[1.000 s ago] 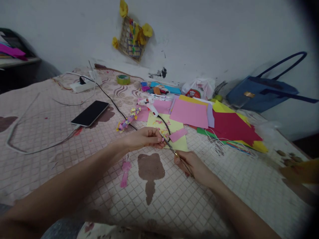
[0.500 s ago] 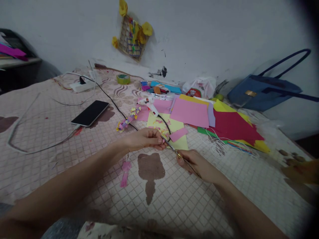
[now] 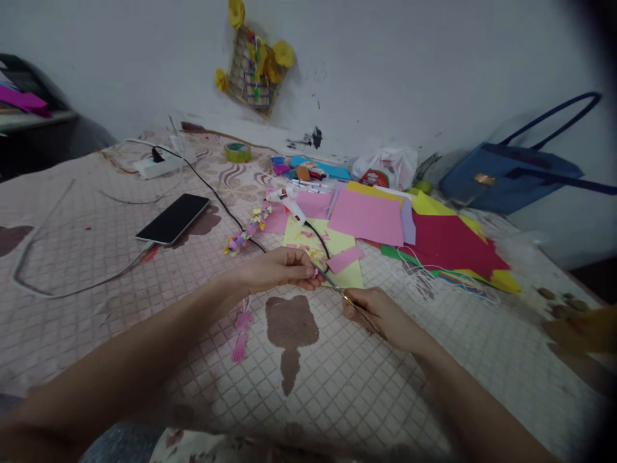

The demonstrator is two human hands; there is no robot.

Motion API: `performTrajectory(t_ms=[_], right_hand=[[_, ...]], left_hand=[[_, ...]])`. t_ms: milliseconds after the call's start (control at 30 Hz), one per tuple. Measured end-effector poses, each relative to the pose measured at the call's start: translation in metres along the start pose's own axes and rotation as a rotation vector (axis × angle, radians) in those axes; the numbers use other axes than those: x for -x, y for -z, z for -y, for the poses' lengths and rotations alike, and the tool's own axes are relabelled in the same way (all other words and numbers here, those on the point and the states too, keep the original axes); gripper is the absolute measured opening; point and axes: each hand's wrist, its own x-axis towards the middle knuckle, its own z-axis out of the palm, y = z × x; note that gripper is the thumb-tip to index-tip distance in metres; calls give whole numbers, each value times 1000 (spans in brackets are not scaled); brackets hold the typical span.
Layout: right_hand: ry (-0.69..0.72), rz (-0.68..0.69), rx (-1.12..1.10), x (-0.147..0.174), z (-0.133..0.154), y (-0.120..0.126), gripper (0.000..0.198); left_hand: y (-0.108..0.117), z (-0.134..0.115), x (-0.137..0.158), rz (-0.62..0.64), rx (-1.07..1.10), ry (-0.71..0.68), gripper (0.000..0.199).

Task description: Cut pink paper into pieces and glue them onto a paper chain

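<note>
— What's at the far left?
— A shelf with a magenta sheet. Then, on the cloth, a white cable curves round to the phone. A power strip sits behind that.
— And next?
— A black cord slants from the strip toward the left hand, passing a paper-covered stick. Farther back are the tape and, on the wall, a hanging. A pink tassel shows below the left wrist, which hides the top of its loop; I can't tell whether it lies or hangs.
— The left hand itself?
— Pinched on a small pink piece, mostly covered by the fingers.
— And the scissors?
— Gripped by the right hand, blades at the pink piece; whether they touch it, I can't tell. The hands are near each other, apart.
— Anything in the way?
— Right behind the blades, the glue gun's lead loops over a yellow sheet strewn with scraps. A pink strip overlaps its right edge.
— Farther right?
— A pink sheet, a red sheet, tangled white string in front, and a blue bag against the wall.
</note>
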Motion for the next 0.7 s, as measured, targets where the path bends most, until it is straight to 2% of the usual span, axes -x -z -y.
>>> performTrajectory(t_ms=[167, 267, 433, 700], right_hand=[[-68, -143, -307, -12, 3, -7, 36], [-65, -218, -416, -27, 11, -7, 34], [-27, -221, -529, -41, 18, -10, 30], [0, -224, -555, -31, 20, -17, 21]], left_hand=[[-6, 1, 1, -14, -27, 28, 17], [-8, 4, 1, -7, -40, 40, 17], [-13, 6, 1, -7, -83, 9, 19], [-21, 8, 0, -16, -140, -8, 19]])
